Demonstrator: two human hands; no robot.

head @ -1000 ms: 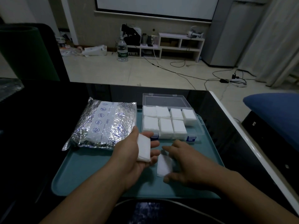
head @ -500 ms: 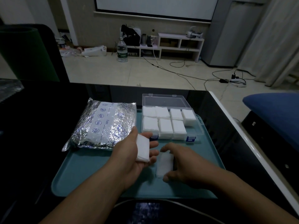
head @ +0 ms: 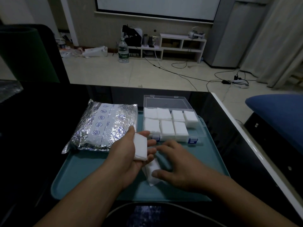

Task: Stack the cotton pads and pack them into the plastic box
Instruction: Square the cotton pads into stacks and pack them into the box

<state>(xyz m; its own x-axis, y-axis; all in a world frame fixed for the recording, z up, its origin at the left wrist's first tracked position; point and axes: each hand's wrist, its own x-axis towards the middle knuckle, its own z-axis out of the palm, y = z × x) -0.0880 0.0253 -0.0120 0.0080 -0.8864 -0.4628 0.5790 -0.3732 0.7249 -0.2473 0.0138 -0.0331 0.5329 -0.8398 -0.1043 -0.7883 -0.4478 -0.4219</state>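
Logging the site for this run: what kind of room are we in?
Probably a home living room: a projector screen on the far wall, a low white shelf unit below it, and a blue sofa beside the glossy black table.

Home living room, projection screen (head: 155, 7) on the wall, low white shelf unit (head: 182, 45), tiled floor (head: 131, 74) with trailing cables (head: 180, 74), curtains (head: 282, 38), blue sofa cushion (head: 278, 108)

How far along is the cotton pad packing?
Mostly done: seven compartments of the plastic box show white pads; the near-right one looks empty. In hand: the left hand holds a small stack of pads, and the right hand grips more loose pads on the teal tray. Left: merge these, fill the last compartment, close the open lid.
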